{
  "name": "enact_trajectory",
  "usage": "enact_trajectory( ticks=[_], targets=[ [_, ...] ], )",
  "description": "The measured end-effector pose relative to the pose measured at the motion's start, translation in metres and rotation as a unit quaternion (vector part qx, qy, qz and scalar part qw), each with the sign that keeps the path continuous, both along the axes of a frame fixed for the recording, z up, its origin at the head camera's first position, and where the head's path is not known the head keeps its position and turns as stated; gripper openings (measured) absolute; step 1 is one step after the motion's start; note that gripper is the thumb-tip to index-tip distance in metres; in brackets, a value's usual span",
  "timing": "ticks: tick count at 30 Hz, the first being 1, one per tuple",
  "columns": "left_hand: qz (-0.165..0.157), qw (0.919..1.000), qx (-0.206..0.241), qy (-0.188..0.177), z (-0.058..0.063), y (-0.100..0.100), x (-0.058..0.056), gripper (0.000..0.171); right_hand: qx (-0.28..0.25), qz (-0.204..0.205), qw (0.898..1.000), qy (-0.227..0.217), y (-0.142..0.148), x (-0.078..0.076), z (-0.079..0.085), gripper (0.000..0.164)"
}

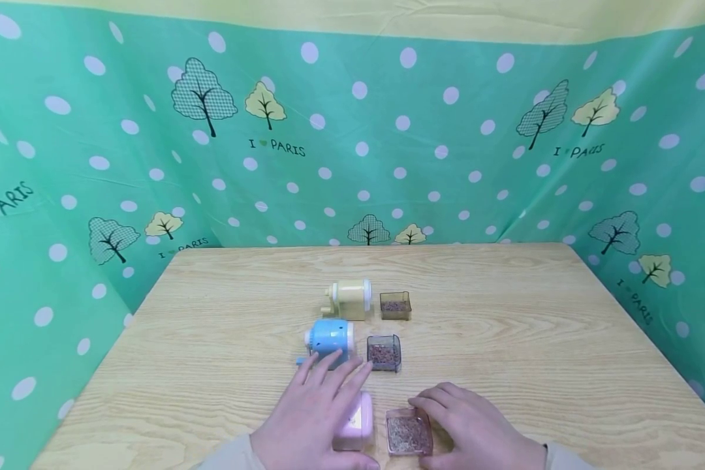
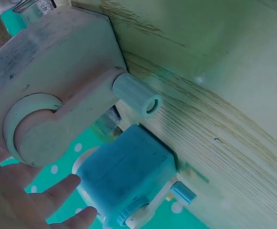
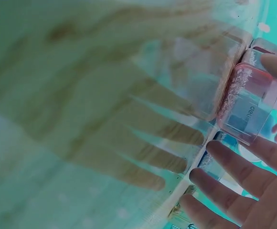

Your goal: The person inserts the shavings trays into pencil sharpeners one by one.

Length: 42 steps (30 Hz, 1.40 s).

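Note:
On the table lies a pink pencil sharpener (image 1: 355, 427). Over and around it spreads my left hand (image 1: 311, 418), its fingers reaching toward the blue sharpener (image 1: 331, 334). In the left wrist view the pink sharpener's crank (image 2: 86, 105) is close by, and those fingers are apart. To the right sits a see-through pink shavings drawer (image 1: 409, 432), full of shavings. My right hand (image 1: 476, 427) holds it loosely, thumb at the near side and index finger at the far side. The drawer (image 3: 246, 102) shows between them in the right wrist view; the other fingers extend.
Behind stand the blue sharpener and a pale yellow sharpener (image 1: 352, 299). A grey see-through drawer (image 1: 384, 353) and a yellowish one (image 1: 395, 305), both with shavings, lie to their right. A green dotted curtain (image 1: 358, 130) hangs around the wooden table (image 1: 505, 313).

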<state>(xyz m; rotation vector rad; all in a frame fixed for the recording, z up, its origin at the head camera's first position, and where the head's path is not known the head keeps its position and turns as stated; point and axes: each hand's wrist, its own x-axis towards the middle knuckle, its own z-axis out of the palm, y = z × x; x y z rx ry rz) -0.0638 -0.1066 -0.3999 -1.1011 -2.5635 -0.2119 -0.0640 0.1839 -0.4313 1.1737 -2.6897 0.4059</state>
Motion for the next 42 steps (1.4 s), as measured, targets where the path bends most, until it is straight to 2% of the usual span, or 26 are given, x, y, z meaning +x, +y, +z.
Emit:
enact_trajectory(
  ticks=[10, 19, 31, 39, 42],
  targets=[
    [-0.017, 0.9998, 0.003, -0.002, -0.0050, -0.0004, -0.0024, 0.111, -0.001, 0.007, 1.000, -0.006, -0.0009, -0.0010, 0.0016, 0.068],
    [-0.018, 0.9985, -0.006, -0.051, -0.0050, -0.0009, -0.0016, 0.111, -0.001, 0.011, 1.000, -0.015, -0.0012, -0.0025, 0.0020, 0.066],
    [-0.020, 0.9973, -0.005, -0.070, -0.0058, -0.0001, -0.0020, 0.110, 0.020, -0.006, 0.999, -0.047, -0.0027, -0.0025, 0.0063, 0.064],
    [-0.026, 0.9967, -0.002, -0.077, -0.0082, 0.0022, -0.0030, 0.096, 0.021, -0.010, 0.999, -0.033, -0.0040, -0.0014, 0.0072, 0.064],
    [-0.031, 0.9972, 0.008, -0.067, -0.0098, 0.0026, -0.0033, 0.088, 0.024, -0.010, 0.999, -0.045, -0.0056, -0.0018, 0.0084, 0.065]
  ],
)
